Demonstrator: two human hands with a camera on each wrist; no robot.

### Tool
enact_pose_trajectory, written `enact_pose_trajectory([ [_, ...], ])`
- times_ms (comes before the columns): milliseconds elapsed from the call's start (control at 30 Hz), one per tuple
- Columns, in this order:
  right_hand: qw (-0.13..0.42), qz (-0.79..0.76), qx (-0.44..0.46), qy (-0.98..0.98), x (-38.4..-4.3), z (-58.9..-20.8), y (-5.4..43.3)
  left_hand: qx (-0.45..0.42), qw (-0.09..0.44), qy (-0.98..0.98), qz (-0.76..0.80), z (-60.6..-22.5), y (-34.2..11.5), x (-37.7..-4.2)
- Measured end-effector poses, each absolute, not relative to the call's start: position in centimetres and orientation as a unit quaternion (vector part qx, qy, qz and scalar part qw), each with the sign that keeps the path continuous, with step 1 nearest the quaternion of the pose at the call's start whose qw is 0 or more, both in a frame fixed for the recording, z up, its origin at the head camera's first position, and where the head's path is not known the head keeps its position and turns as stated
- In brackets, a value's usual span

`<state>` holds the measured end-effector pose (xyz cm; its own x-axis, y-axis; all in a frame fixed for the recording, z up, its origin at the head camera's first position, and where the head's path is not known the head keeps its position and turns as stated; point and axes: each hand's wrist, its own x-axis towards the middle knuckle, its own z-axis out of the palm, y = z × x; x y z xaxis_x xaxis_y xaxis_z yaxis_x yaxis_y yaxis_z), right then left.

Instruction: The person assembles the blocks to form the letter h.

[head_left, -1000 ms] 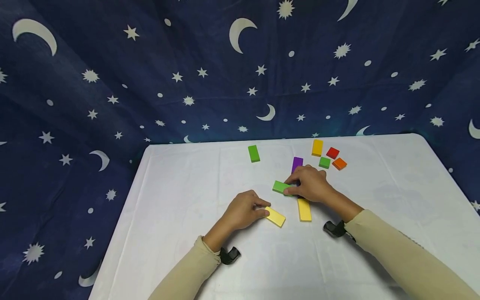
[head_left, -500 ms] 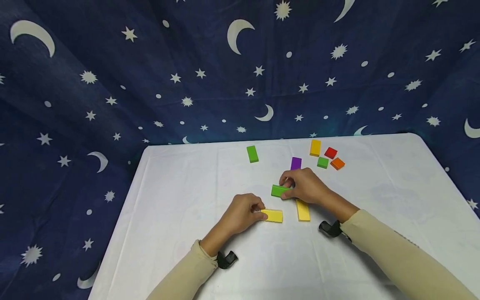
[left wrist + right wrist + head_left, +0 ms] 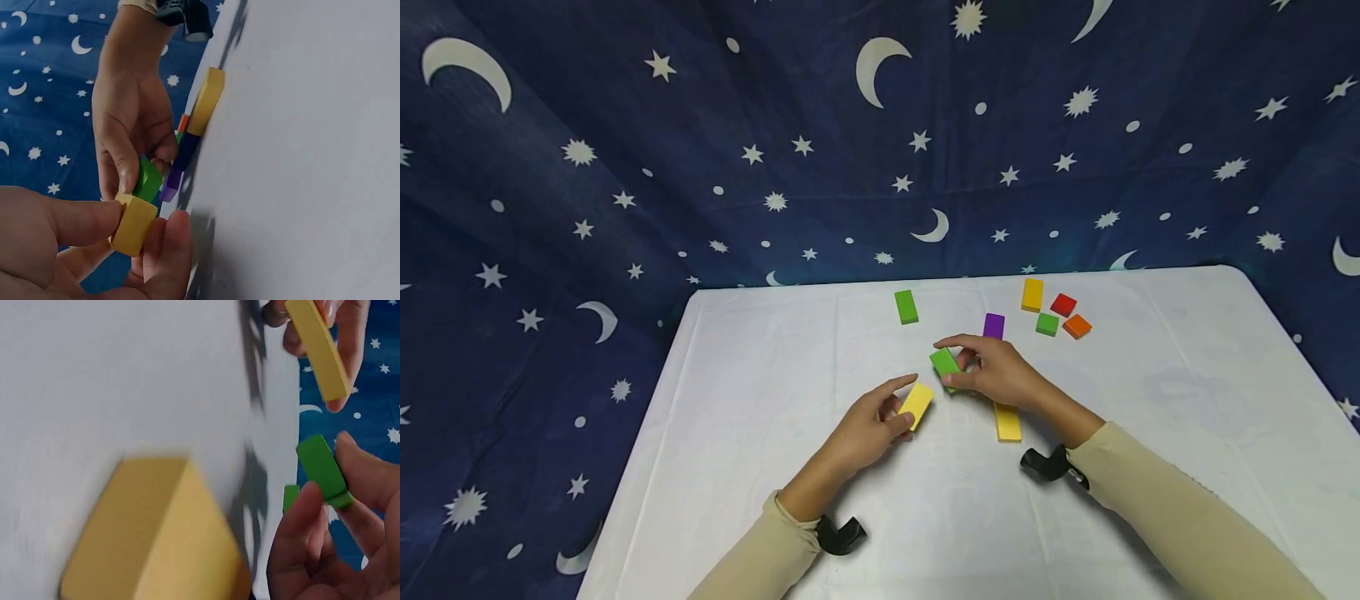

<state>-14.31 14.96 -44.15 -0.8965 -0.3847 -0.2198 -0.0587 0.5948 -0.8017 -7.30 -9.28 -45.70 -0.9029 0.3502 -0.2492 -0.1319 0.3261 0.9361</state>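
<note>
Purple block [image 3: 993, 326] serves as the landmark, since the 2 hands are on its near side. The right hand [image 3: 992, 372] is the closer of them, and in the head view it hides the near end of this block. It pinches a held green block [image 3: 943, 362] between thumb and fingers, opened only as wide as the block requires; this piece is to the left of the purple block and somewhat nearer than it. The left hand [image 3: 868, 425] is farther to the left and nearer again, and it likewise pinches a held yellow block [image 3: 917, 402], with no slack that I can see.

In my judgement, the coming move depends on how these 2 held pieces are placed to each other. They are near but apart, the held yellow block on the left and near side of the held green block. Their long axes do not agree: in the head view, the far end of the held yellow block leans toward the purple block's side, while the far end of the held green block leans away from it.

On the near side of the purple block, a dark blue block [image 3: 189, 150] and then a lying yellow block [image 3: 1007, 422] continue its row, end to end as the left wrist view shows.
</note>
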Motion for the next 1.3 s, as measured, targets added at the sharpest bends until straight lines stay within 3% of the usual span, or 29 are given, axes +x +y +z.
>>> enact_pose_trajectory([
  [167, 0.229, -0.525, -0.043, 0.819, -14.3, -44.3, 13.6, 0.021, 0.225, 0.748, 0.624, -45.9, -9.6, -7.3],
  [533, 0.26, -0.598, 0.006, 0.758, -14.6, -44.4, 10.2, 0.096, 0.067, 0.904, 0.411, -45.9, -10.3, -7.5],
  [733, 0.24, -0.556, 0.012, 0.796, -14.6, -44.7, 9.4, 0.103, 0.095, 0.899, 0.415, -46.0, -10.4, -7.5],
  [1067, 0.199, -0.511, -0.006, 0.836, -15.1, -45.4, 9.4, 0.102, 0.085, 0.898, 0.419, -46.3, -10.1, -7.8],
  [1300, 0.199, -0.497, -0.011, 0.844, -15.3, -45.7, 9.4, 0.094, 0.121, 0.883, 0.443, -46.4, -10.4, -7.9],
])
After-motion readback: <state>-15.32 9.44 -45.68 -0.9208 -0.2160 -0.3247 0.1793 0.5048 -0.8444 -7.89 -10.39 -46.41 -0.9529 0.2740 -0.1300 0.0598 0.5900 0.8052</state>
